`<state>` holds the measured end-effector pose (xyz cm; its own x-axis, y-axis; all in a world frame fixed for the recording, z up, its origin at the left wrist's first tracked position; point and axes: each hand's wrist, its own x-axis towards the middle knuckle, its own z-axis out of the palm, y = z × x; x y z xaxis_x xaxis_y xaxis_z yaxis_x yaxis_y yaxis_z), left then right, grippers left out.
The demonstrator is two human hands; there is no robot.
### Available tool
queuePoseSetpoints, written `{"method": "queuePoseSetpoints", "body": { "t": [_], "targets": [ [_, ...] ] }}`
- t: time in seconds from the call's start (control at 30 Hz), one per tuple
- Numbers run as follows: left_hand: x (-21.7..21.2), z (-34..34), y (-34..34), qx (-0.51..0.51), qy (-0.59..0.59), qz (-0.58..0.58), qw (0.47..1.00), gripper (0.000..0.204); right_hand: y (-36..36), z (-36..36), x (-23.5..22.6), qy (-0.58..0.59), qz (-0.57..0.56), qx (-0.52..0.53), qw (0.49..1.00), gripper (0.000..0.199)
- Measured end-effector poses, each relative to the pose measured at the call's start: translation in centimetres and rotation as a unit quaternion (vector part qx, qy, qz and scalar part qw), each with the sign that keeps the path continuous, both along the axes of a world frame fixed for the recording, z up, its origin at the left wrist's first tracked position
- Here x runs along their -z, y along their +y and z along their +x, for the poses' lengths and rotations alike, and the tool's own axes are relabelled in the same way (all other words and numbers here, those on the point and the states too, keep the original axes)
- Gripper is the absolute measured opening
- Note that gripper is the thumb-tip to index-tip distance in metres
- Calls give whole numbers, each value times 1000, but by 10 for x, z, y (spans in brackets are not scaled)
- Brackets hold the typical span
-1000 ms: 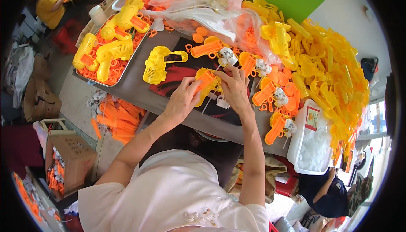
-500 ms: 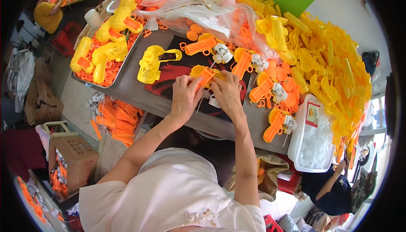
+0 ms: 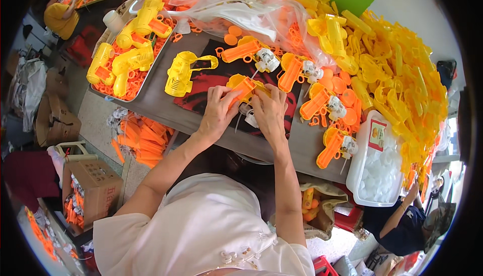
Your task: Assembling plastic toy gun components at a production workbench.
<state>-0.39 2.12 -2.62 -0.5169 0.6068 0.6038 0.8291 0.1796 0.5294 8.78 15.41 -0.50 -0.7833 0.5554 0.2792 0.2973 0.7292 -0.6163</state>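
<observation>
Between my hands, over the dark red-and-black mat point(image 3: 201, 83), is a yellow toy gun shell half with an orange handle piece point(image 3: 243, 89) in it. My left hand point(image 3: 217, 111) pinches the orange piece from the left. The fingers of my right hand point(image 3: 270, 110) close on the shell's right side and hide part of it. A white mechanism piece point(image 3: 250, 118) shows just below my fingers. To the left lies an open yellow shell half point(image 3: 181, 74). Several half-filled shells with orange handles and white mechanisms, such as one half-assembled toy gun point(image 3: 290, 73), lie in a row at the right.
A metal tray point(image 3: 142, 86) holds yellow toy guns and small orange rings. A big heap of yellow shells point(image 3: 397, 69) covers the right side, with a white tub point(image 3: 354, 175) of clear plastic parts before it. Orange parts point(image 3: 143, 137) lie below the table's left edge. Other people work nearby.
The whole view has shifted slightly. Both hands stay on the same shell with nearly the same grip; nothing has been put down or picked up.
</observation>
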Motion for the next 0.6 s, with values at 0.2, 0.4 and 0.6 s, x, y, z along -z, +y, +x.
{"method": "queuePoseSetpoints", "body": {
  "t": [0.2, 0.4, 0.6],
  "targets": [
    [0, 8, 3, -26, 19, -15, 999, 45, 2, 0, 2, -5, 7, 3, 1000, 29],
    [-10, 12, 2, -47, 31, -69, 996, 37, 4, 3, -1, -12, 0, -8, 1000, 30],
    [-38, -8, 4, -36, 92, -32, 995, 24, -32, 37, -20, 82, 80, 121, 986, 54]
  ]
}}
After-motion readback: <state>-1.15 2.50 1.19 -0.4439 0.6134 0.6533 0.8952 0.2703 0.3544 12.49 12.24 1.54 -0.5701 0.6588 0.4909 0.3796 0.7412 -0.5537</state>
